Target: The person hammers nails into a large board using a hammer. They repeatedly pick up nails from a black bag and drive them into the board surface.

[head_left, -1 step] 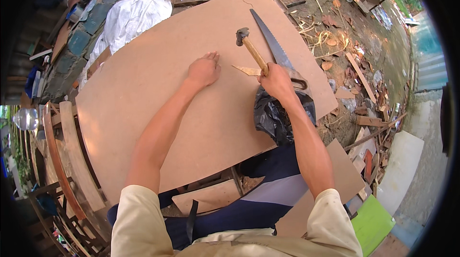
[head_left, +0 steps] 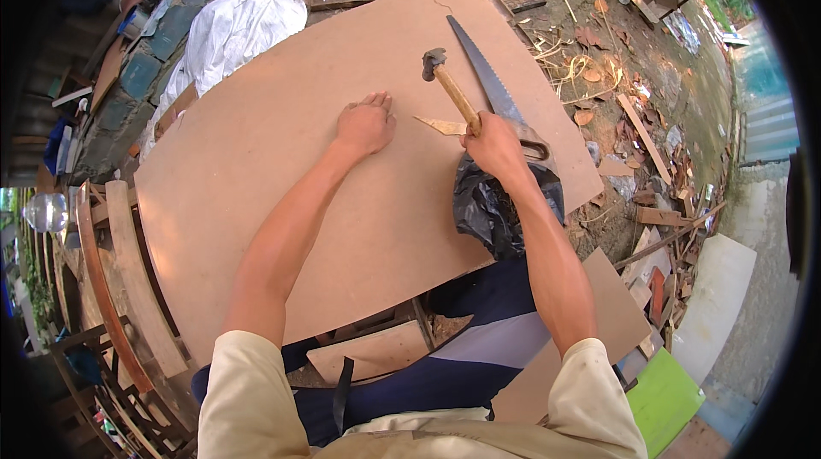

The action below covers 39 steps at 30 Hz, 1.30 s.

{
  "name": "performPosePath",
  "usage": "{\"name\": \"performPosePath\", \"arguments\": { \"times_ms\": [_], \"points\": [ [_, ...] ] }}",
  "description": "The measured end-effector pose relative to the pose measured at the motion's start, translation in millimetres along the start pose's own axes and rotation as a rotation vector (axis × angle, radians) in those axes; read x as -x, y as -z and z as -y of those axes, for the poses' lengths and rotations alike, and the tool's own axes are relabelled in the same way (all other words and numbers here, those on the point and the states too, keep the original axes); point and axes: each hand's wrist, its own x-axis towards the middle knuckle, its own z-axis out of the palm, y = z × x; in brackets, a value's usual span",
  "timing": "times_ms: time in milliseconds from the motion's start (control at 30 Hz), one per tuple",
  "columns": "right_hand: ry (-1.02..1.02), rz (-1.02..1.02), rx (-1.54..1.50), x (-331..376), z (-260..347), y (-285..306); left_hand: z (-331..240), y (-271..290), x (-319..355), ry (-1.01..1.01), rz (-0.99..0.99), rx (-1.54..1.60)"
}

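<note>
My right hand (head_left: 494, 147) is closed round the wooden handle of a hammer (head_left: 455, 98), its dark metal head pointing away from me over a large brown board (head_left: 256, 202). A pale, pointed piece of wood (head_left: 440, 125) sticks out left beside that hand; its other end is hidden. Just right of the hammer a handsaw (head_left: 486, 70) lies on the board, its handle partly behind my right hand. Beneath my right wrist sits a black plastic bag (head_left: 487, 211). My left hand (head_left: 366, 125) rests on the middle of the board, fingers slightly bent and apart, with nothing visible in it.
A white sack (head_left: 244, 31) lies by the board's far left edge. Wooden slats (head_left: 141, 279) stand at the left. On the right, the ground holds scrap wood, dry leaves and litter, with a green panel (head_left: 667, 403) and a white sheet (head_left: 714, 296) nearer me.
The fingers of my left hand have shifted slightly on the board and spread a little. My right hand and the hammer have hardly moved.
</note>
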Motion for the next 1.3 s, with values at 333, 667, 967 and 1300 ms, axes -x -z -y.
{"name": "performPosePath", "arguments": {
  "times_ms": [333, 667, 967, 1300],
  "points": [
    [0.025, -0.035, -0.080, -43.7, 20.0, -36.4, -4.2, -5.6, -12.2, 0.032, -0.276, 0.333],
    [0.013, -0.061, -0.059, -62.7, 26.1, -69.2, -15.3, -23.3, -10.2, -0.230, -0.708, 0.623],
    [0.063, -0.117, -0.089, -64.6, 21.6, -77.1, -15.1, -27.5, -9.0, -0.184, -0.676, 0.534],
    [-0.002, -0.082, -0.168, -65.2, 8.8, -68.4, 13.3, -30.1, -30.8, 0.130, -0.742, 0.582]
  ]
}}
